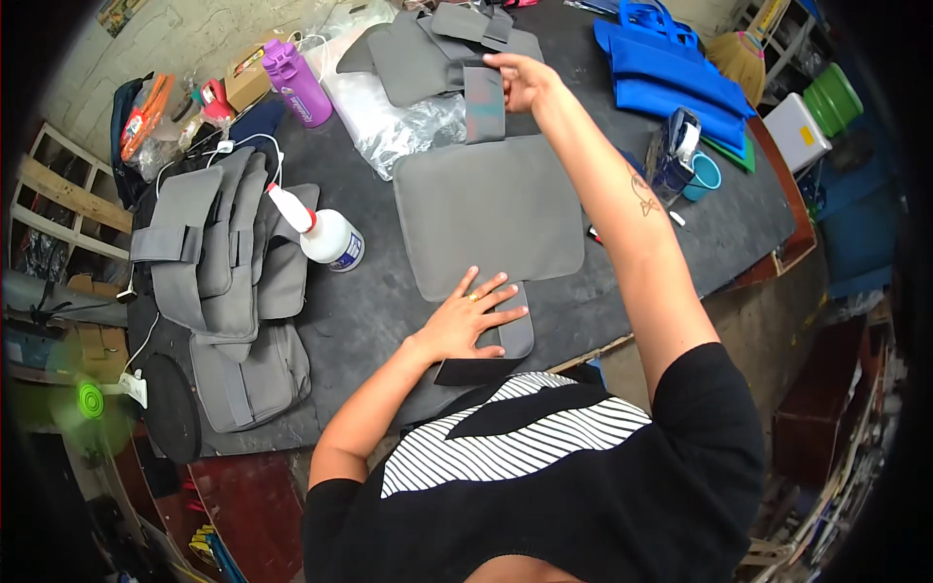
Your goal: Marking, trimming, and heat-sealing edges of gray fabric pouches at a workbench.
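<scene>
A flat grey fabric pad (491,209) with rounded corners lies in front of me on the dark table. From its far edge extends a grey strap (484,112) with a faint reddish and greenish sheen. My right hand (525,83) reaches out to that strap, fingers curled, and pinches its far end. My left hand (471,323) rests flat with fingers spread over the pad's near edge and a second grey strap (518,335). A black band (476,371) crosses that near strap's end, close to my shirt.
Stacked grey strapped pads (209,262) fill the left side, beside a white spray bottle (332,238). Beyond are a purple bottle (296,85), clear plastic (413,126) and more grey pads (413,63). Blue bags (671,83), a tape dispenser (675,151) and a teal cup (702,178) stand right.
</scene>
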